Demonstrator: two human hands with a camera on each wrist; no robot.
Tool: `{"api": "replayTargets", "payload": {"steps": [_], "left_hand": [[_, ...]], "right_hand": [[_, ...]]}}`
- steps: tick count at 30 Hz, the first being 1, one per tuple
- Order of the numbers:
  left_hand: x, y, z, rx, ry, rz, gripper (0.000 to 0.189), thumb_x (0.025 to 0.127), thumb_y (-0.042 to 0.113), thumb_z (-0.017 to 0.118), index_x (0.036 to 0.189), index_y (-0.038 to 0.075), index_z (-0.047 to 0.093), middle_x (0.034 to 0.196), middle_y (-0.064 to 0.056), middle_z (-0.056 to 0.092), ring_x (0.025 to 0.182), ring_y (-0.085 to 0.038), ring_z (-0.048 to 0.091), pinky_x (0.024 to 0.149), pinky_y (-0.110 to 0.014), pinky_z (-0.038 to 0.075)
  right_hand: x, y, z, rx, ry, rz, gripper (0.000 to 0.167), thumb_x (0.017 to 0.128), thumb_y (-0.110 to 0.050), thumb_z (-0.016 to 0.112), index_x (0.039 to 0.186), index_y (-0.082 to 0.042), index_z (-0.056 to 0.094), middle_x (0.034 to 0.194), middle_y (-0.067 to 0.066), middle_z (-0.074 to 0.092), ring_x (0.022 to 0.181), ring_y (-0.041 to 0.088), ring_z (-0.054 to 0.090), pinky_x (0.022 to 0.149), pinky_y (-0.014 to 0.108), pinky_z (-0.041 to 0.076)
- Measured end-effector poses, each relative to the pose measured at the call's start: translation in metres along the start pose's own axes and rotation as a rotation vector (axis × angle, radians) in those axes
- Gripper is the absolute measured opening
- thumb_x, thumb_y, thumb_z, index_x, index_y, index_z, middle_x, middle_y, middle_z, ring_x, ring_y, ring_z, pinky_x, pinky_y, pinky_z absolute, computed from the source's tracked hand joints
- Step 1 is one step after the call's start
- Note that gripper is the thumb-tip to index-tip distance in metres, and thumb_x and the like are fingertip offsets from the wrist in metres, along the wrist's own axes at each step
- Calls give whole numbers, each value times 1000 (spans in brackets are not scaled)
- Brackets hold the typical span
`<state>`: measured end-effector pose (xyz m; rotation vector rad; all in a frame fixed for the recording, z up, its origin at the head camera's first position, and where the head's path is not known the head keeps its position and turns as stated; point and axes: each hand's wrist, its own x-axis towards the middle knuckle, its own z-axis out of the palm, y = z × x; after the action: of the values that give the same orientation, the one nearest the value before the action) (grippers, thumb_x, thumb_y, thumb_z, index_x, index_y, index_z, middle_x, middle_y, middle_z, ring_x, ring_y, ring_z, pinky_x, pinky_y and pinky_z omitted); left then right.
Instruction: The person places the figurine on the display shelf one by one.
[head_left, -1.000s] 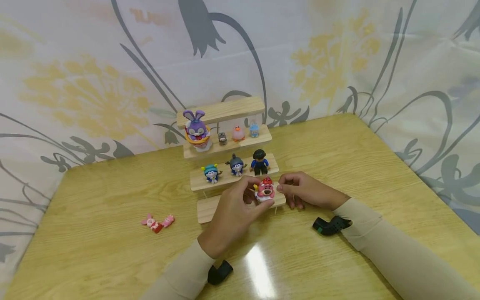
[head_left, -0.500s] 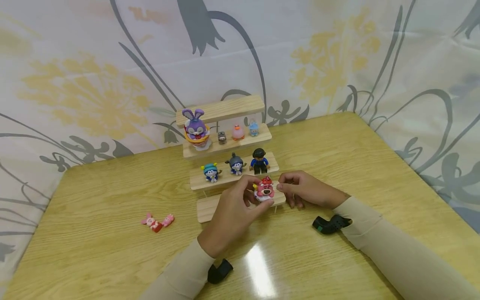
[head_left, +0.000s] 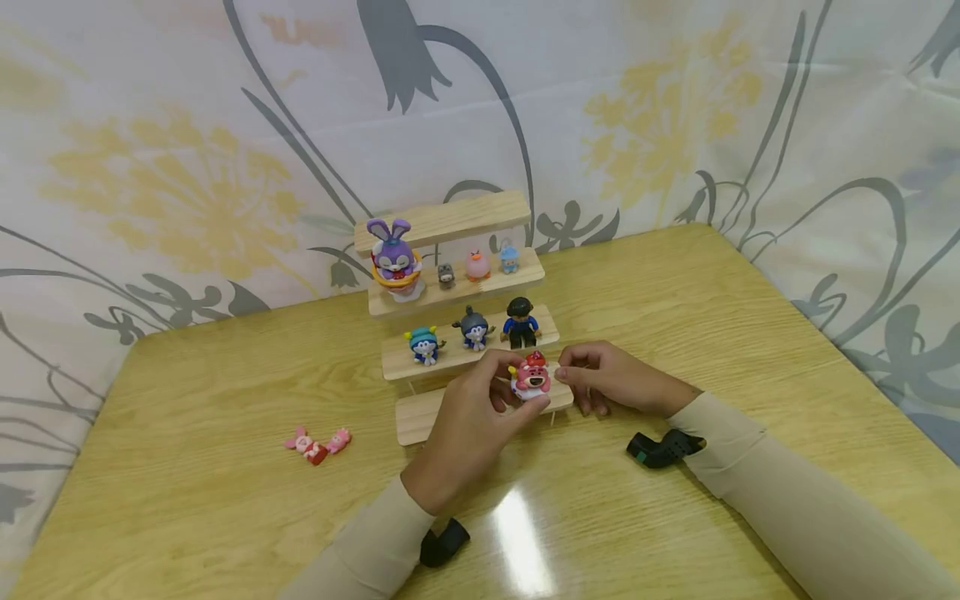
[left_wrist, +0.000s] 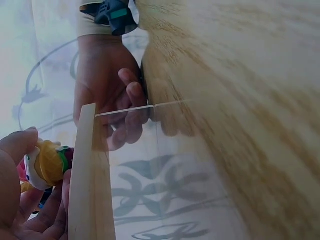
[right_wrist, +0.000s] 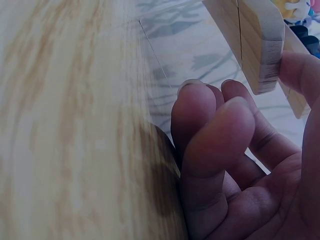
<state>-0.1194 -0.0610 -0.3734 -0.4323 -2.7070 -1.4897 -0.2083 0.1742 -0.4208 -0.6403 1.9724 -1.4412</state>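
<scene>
In the head view, my left hand holds a pink bear figurine with a red top between thumb and fingers, at the right end of the lowest board of a tiered wooden display stand. The left wrist view shows the figurine's yellow and white back beside the board edge. My right hand is at that board's right end, fingers loosely bent. One of its digits touches the board end in the right wrist view; the others hang below it, grasping nothing.
On the upper boards stand a purple rabbit figurine, a black-haired toy figure, and several other small figurines. Two pink figurines lie on the table, left of the stand. A flower-patterned cloth hangs behind.
</scene>
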Motion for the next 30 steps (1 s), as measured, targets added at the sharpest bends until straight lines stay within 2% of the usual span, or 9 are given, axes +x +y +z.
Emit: {"api": "replayTargets", "payload": {"steps": [11,19,24,30], "left_hand": [[0,0,-3,4,-24,0,52,88,29,78,133,17,56,99,7,69,84,-4,64,75,-24,54],[-6,-2,-11,10,-27,0,54,87,31,79,136,26,54,110,7,65,92,-5,65,83,-26,55],[-12,-6,-19,0,-31,-35,53,86,29,80,133,23,56,115,4,64,95,-7,64,86,-27,55],[-20,-11,-29,12,-10,-68,48,86,24,81,129,20,60,111,3,67,94,-7,65,87,-28,56]], "right_hand": [[0,-2,0,-8,2,0,30,105,-31,52,101,-3,59,66,8,59,47,13,52,45,31,49],[0,0,0,1,1,2,31,105,-32,52,101,-2,59,67,8,59,47,13,51,45,31,50],[1,1,1,-3,-6,6,31,105,-32,52,100,-2,58,67,9,59,47,13,52,46,31,49],[1,5,-1,-3,-8,9,32,105,-32,52,100,-1,58,67,9,59,47,14,52,46,32,50]]}}
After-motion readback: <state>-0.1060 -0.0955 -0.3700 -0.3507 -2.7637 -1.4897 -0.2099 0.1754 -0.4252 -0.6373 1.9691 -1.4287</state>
